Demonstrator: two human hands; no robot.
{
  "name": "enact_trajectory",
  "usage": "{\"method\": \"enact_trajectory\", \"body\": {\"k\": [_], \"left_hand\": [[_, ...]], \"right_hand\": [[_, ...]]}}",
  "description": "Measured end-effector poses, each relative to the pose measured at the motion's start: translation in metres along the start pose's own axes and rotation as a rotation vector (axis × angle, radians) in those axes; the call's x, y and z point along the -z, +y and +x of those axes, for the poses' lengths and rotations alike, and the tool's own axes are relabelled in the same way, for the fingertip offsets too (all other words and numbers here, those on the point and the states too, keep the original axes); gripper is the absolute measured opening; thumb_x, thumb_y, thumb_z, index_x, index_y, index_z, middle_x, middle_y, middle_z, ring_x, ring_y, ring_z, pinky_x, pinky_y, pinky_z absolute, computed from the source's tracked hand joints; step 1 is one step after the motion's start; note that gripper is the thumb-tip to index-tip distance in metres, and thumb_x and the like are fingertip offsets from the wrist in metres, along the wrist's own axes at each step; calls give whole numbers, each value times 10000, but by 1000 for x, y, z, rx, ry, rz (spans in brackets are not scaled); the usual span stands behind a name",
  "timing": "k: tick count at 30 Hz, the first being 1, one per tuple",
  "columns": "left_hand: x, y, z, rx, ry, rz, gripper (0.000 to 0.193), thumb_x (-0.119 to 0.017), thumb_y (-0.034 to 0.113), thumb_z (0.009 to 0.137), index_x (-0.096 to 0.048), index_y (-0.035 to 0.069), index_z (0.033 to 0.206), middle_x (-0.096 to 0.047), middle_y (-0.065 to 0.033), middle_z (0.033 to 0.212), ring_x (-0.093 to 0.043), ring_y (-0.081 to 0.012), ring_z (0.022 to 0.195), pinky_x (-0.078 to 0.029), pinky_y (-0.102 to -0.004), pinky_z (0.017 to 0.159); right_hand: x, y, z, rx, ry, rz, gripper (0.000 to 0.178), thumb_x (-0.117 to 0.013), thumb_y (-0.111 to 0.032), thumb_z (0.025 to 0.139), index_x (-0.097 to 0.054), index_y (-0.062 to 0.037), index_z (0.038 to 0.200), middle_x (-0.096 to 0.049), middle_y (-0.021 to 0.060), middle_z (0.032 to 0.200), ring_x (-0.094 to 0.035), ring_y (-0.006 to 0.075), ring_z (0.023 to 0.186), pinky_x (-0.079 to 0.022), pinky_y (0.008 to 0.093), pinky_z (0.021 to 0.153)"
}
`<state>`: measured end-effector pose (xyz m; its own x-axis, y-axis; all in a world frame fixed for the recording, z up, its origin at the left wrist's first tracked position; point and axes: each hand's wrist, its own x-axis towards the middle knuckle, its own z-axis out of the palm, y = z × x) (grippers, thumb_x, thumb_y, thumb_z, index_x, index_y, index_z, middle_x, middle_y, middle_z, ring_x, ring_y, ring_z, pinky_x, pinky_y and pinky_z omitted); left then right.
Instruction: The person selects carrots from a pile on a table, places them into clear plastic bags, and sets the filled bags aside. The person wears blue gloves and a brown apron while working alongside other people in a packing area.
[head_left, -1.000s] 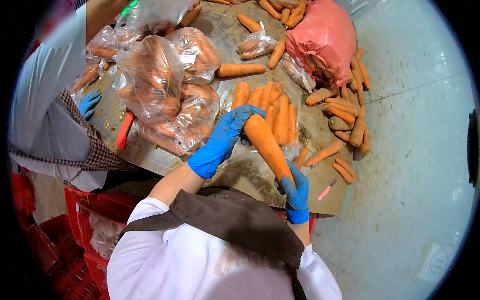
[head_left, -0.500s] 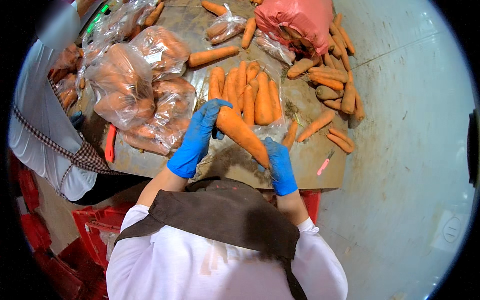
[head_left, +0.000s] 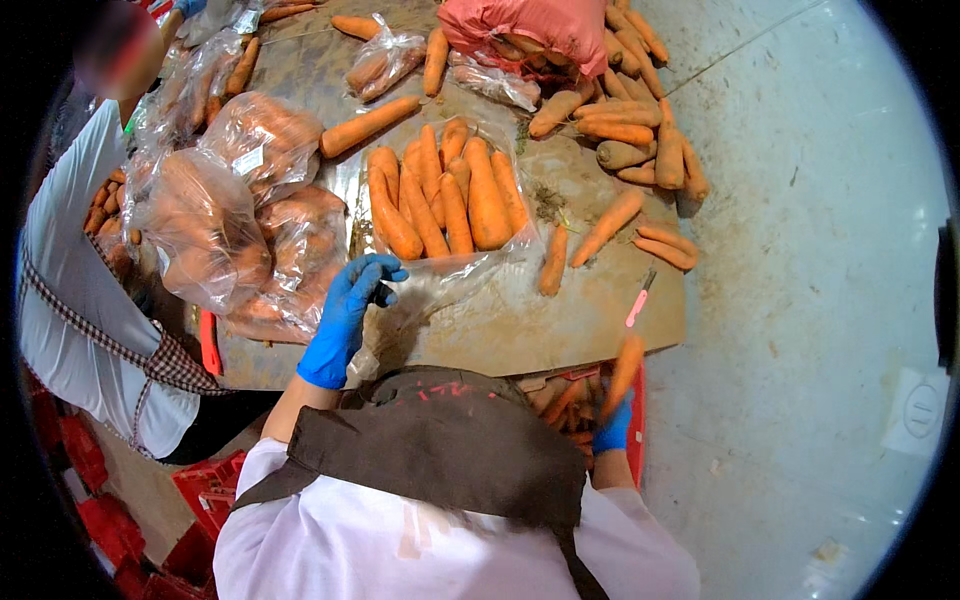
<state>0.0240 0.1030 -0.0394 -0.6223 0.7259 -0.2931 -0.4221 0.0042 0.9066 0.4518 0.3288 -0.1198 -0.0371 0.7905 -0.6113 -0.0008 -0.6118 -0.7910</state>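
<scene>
My right hand [head_left: 614,428], in a blue glove, grips a carrot [head_left: 626,368] that points up past the table's front edge. Below it, a red crate [head_left: 638,420] holds more carrots, partly hidden by my apron. My left hand [head_left: 350,310], gloved too, hovers at the near left corner of a clear plastic bag [head_left: 440,285]; its fingers are loosely bent and apart, with nothing in them. Several carrots [head_left: 487,205] lie side by side on or in that bag; which, I cannot tell.
Filled clear bags of carrots [head_left: 205,235] are piled at left, beside a red-handled tool [head_left: 209,342] and a co-worker [head_left: 80,250]. A pink-handled knife [head_left: 636,308] lies near the right corner. A red sack [head_left: 530,35] and loose carrots [head_left: 670,150] fill the far right.
The carrot that both hands held over the table is now in my right hand alone, down at the crate by the front edge. My left hand has let go and moved slightly left and nearer.
</scene>
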Motion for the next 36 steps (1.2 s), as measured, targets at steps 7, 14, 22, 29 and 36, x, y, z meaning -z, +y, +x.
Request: {"method": "enact_trajectory", "body": {"k": [7, 14, 22, 29, 36], "left_hand": [[-15, -17, 17, -255, -82, 529, 280, -538, 203, 864, -529, 52, 1100, -578, -104, 1075, -555, -235, 932, -450, -316, 790], [-14, -63, 26, -288, -308, 1055, 402, -570, 263, 808, -503, 91, 1165, -560, -183, 1073, -528, -359, 973, -441, -425, 820], [3, -77, -3, -325, -295, 966, 299, -560, 267, 809, -588, 64, 1027, -602, -181, 961, -558, -369, 889, -452, -424, 758], [21, -61, -40, -287, -131, 784, 285, -533, 223, 835, -581, 25, 1034, -605, -181, 962, -573, -351, 891, -449, -388, 776], [32, -67, -53, -38, 7, 298, 300, -496, 246, 904, -585, 7, 1061, -612, -77, 994, -564, -155, 923, -444, -291, 830]], "right_hand": [[208, 107, 48, 55, 364, -896, 220, -478, -277, 878, -568, -88, 812, -548, 52, 706, -501, 169, 598, -411, 303, 547], [-114, -35, 9, 435, -111, -204, 212, -545, -181, 837, -617, -39, 977, -522, 1, 740, -482, 100, 640, -410, 219, 585], [-399, -60, -6, 492, -858, -240, 552, -557, -252, 835, -375, -44, 1313, -443, 131, 1272, -425, 226, 1140, -344, 340, 933], [-462, -55, -29, 949, -646, -1500, 566, -576, -417, 774, -475, -85, 1221, -550, 157, 1134, -458, 311, 1113, -333, 491, 899], [-410, -98, -46, 399, -1169, 30, 423, -579, -136, 849, -434, -8, 1226, -560, 112, 1113, -550, 252, 1002, -441, 359, 893]]}}
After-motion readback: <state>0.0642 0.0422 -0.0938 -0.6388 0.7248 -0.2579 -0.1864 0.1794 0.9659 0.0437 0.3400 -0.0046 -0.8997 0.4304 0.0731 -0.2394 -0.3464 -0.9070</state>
